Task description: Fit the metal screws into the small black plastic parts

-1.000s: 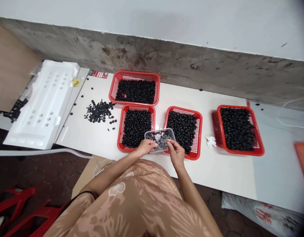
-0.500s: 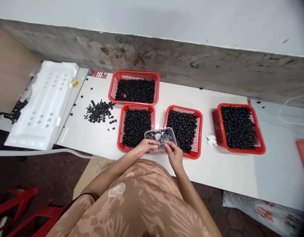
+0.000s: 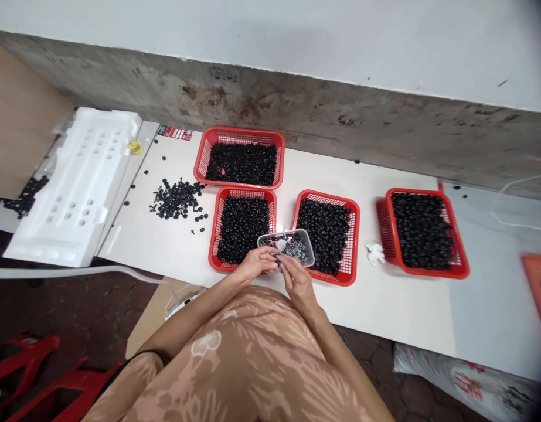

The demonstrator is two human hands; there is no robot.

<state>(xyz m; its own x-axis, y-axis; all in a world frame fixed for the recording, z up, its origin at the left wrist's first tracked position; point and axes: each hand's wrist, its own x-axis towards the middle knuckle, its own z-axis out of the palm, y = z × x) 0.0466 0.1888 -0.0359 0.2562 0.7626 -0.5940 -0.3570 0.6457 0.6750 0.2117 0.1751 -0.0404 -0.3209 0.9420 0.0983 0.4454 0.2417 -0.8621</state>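
A small clear plastic tub [image 3: 296, 244] of little grey metal parts rests across the rims of two red baskets. My left hand [image 3: 256, 262] and my right hand [image 3: 295, 279] meet at its near edge, fingertips pinched together on something too small to make out. The left red basket [image 3: 242, 229] and the middle red basket [image 3: 327, 235] beneath the tub are full of small black ring-shaped parts. All of it stands on a white table [image 3: 384, 305].
A third red basket [image 3: 241, 156] sits behind, and a fourth red basket [image 3: 423, 231] to the right. Loose black parts [image 3: 177, 198] lie at the left, near a white foam tray [image 3: 77, 181]. A crumpled white scrap [image 3: 374, 252] lies between baskets. Red stools [image 3: 28, 363] stand at the lower left.
My right hand has moved left and nearer along the tub's edge until its fingertips meet those of my left hand. The baskets stay put.
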